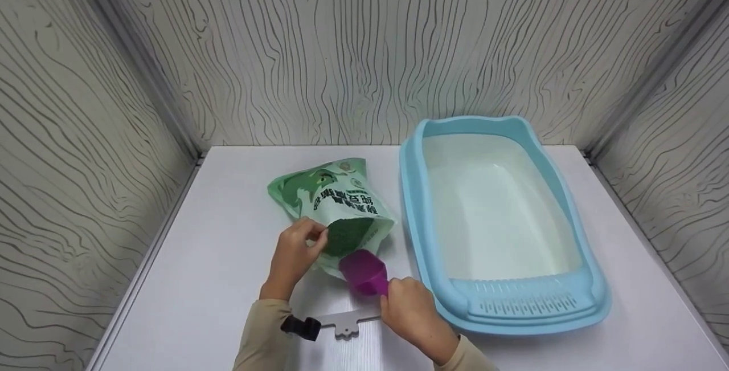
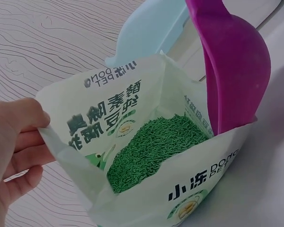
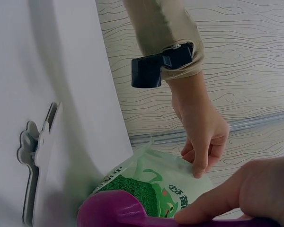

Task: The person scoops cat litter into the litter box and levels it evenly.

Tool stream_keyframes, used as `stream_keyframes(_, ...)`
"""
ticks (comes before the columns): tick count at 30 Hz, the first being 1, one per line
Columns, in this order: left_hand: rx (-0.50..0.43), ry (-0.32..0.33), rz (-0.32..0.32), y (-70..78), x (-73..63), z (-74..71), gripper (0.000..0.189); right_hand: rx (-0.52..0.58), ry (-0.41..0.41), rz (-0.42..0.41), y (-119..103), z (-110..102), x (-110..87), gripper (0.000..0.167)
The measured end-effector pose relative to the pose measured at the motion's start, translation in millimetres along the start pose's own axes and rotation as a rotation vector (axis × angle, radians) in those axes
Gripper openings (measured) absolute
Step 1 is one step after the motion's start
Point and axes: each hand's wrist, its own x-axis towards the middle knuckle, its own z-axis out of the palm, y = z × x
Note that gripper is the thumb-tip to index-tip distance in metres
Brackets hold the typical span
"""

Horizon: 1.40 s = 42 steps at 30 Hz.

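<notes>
Pellets (image 1: 348, 236) in the bag (image 1: 342, 194), scoop (image 1: 363, 272) in front, tray (image 1: 420, 228) to the right.

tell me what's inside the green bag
Inside the green bag are thin green pellets, seen where its top is open. Only their upper surface shows; anything deeper, and the bottom, is covered by the pellets and the bag itself.

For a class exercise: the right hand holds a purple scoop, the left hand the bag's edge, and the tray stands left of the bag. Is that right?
Not quite: the tray stands right of the bag, as the head view shows. The rest is correct: the right hand holds a purple scoop, the left hand the bag's edge.
</notes>
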Motion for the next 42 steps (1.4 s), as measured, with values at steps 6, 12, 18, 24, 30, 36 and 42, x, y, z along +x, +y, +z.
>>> stream_keyframes(6, 0.009, 0.002, -0.011, 0.3, -1.5, 0.8, 0.011, -0.012, -0.013, 0.022, -3, 4, 5.1, 0.020)
stream_keyframes(12, 0.007, 0.002, 0.009, -0.1, -2.1, 1.5, 0.011, -0.032, 0.052, 0.031, -6, 14, 8.3, 0.020)
stream_keyframes(18, -0.001, 0.019, 0.019, 0.2, -1.0, 1.2, 0.012, -0.015, 0.074, 0.058, -10, 22, 11.5, 0.020)
stream_keyframes(24, -0.008, 0.039, 0.039, -0.8, -0.7, 1.9, 0.012, 0.018, 0.056, 0.069, -12, 30, 16.2, 0.020)
stream_keyframes(30, -0.003, 0.037, 0.051, -1.9, -0.7, 2.4, 0.013, -0.002, 0.102, 0.082, -12, 44, 19.0, 0.020)
stream_keyframes(36, -0.013, 0.028, 0.053, -2.6, -1.4, 3.4, 0.013, -0.026, 0.185, 0.059, -10, 60, 18.9, 0.021)
stream_keyframes(42, -0.012, 0.046, 0.080, -4.6, -1.5, 4.8, 0.015, -0.055, 0.257, 0.027, -3, 77, 21.7, 0.022)
